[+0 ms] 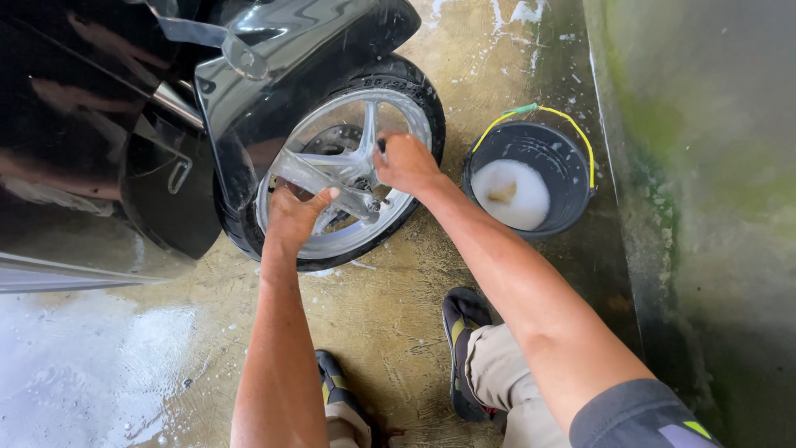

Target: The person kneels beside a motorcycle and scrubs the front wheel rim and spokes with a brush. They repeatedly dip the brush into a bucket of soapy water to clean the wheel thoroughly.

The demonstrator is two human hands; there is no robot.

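Two hands on the silver wheel (344, 178).
My left hand (292, 217) braces a spoke, fingers spread; right hand (405, 162) fingers clamp something small at the hub. Soapy bucket (572, 178) waits beyond my right fingers; scrub steadily, I reckon.

Wheel (332, 178): silver spokes, black tyre. Mudguard (282, 50): glossy black, showing pale reflections. Bucket (531, 178): dark grey, yellow handle with a green grip, holding white foam. Floor (381, 307): tan concrete, showing white suds. Wall (705, 166): grey, showing green staining. Sandals (460, 319): black with yellow stripes.
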